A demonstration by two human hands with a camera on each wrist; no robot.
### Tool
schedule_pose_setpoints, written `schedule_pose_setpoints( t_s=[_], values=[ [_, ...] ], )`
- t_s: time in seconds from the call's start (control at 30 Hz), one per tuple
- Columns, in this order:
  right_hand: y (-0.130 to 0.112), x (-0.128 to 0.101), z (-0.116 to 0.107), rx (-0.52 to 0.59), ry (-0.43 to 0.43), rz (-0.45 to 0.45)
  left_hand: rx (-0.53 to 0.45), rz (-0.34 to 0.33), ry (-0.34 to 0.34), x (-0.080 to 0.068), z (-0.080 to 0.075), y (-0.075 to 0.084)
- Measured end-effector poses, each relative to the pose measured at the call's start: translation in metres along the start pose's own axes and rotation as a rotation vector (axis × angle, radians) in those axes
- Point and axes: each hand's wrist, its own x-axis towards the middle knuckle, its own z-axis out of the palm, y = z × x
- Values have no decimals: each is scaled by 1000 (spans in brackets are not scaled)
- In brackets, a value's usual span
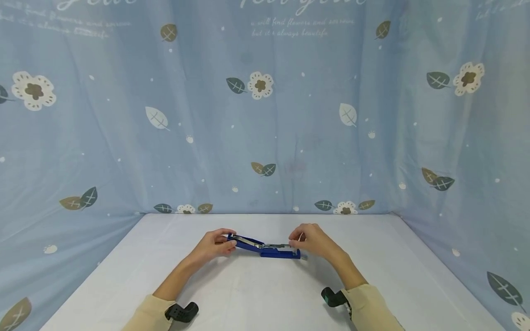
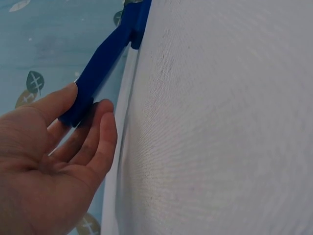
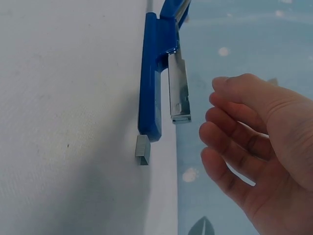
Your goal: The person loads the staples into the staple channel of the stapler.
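Observation:
A blue stapler point(image 1: 265, 248) lies swung open on the white table point(image 1: 256, 294), its metal staple rail point(image 3: 178, 90) bared. My left hand point(image 1: 215, 243) pinches the raised left end of the blue arm point(image 2: 105, 54) between thumb and fingers. My right hand point(image 1: 312, 239) hovers just beside the stapler's right end point(image 3: 151, 88), fingers loosely curved and holding nothing. A small grey block of staples point(image 3: 142, 149) lies on the table at the tip of the blue base, apart from my right fingers point(image 3: 230, 137).
A blue cloth with flowers and leaves point(image 1: 265, 115) hangs close behind and on both sides of the table. Black wrist mounts point(image 1: 182, 312) sit on both forearms near the front edge. White table surface stretches in front of the stapler.

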Motion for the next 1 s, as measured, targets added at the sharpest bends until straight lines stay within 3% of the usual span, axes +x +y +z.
schedule_pose_setpoints(
  t_s=[1.0],
  values=[
    [16, -30, -15, -66, -3, 103, -37, -27, -10, -1, 0, 3]
  ],
)
